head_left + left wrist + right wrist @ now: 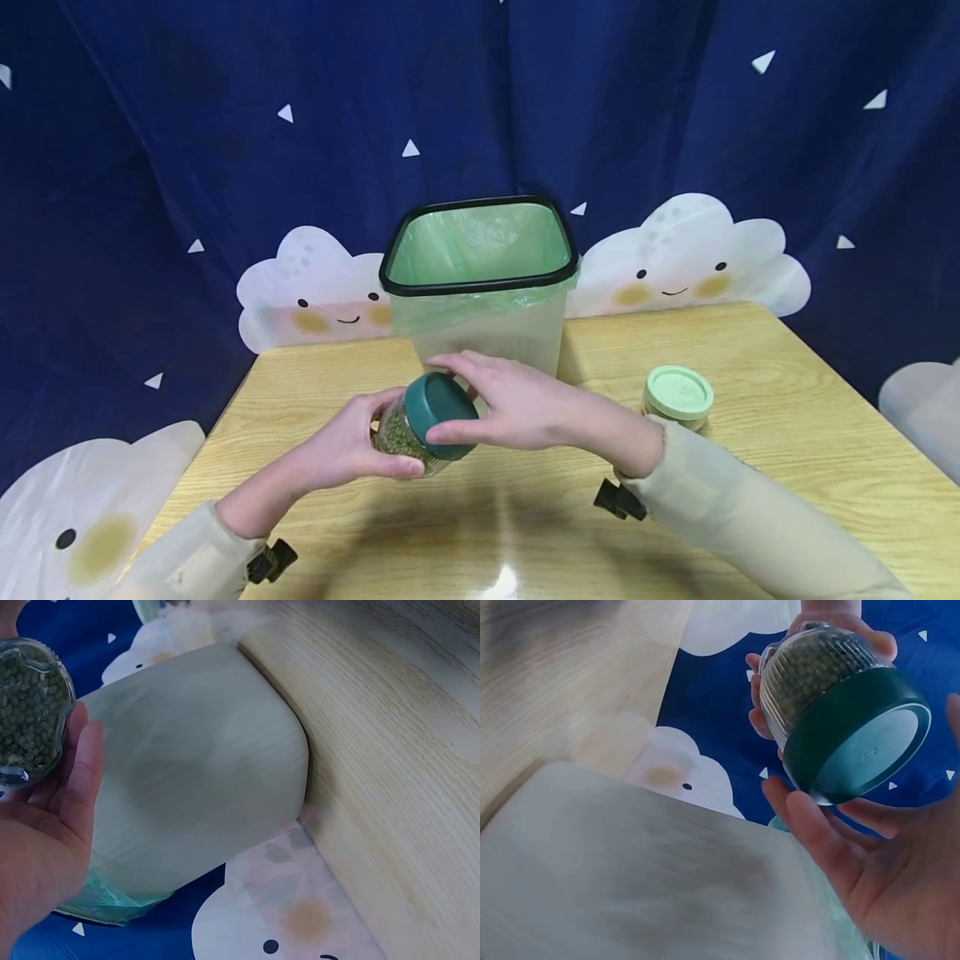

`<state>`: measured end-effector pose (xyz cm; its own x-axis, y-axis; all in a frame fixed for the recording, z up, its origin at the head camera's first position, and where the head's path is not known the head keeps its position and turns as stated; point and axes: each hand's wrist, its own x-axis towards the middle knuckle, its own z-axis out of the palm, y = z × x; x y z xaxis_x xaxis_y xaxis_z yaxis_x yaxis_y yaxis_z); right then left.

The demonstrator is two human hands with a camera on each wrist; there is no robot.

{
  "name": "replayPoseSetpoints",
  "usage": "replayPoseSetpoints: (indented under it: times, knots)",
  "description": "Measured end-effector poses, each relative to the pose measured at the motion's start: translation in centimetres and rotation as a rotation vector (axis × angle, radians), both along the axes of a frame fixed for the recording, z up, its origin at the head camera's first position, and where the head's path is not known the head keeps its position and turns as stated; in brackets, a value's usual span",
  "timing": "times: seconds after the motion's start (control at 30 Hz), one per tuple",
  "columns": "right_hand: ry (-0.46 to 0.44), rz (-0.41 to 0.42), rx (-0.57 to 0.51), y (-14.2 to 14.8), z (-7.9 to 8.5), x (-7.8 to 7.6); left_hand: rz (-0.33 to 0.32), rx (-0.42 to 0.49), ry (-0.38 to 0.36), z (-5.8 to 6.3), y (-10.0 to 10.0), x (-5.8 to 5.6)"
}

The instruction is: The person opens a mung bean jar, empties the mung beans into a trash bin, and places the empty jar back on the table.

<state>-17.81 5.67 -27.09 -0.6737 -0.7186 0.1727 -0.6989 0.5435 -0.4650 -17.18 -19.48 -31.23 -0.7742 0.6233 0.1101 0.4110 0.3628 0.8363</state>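
Head view: left grip [351, 442] clamps a clear ribbed jar [402, 437], right grip [513, 407] spread apart around its smooth lid [435, 407].

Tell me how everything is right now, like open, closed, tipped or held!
Jar: tilted, held up, with small green beans inside
Dark green lid: on the jar
Small jar: upright on the table, pale green lid on
Bin: upright, open at the top
Green bag: lining the bin, hanging over its rim
Left hand: gripping the jar
Right hand: fingers spread around the dark green lid
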Motion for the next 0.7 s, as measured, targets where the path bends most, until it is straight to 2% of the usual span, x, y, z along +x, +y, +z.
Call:
replayPoseSetpoints:
  times: [0.1,0.23,0.53,0.7]
  knots:
    - [-0.02,-0.003,0.002,-0.06,-0.01,-0.04,0.009,-0.012,0.002,0.13,0.09,0.03]
    - [-0.035,0.032,-0.013,0.07,-0.18,-0.17,0.012,-0.028,0.015,0.18,0.21,0.08]
    - [0.038,0.175,-0.047,0.63,-0.37,-0.29,0.016,-0.052,0.038,0.13,0.31,0.17]
    - [0.062,0.243,-0.041,0.83,-0.29,-0.37,-0.001,-0.065,0.025,0.25,0.23,0.28]
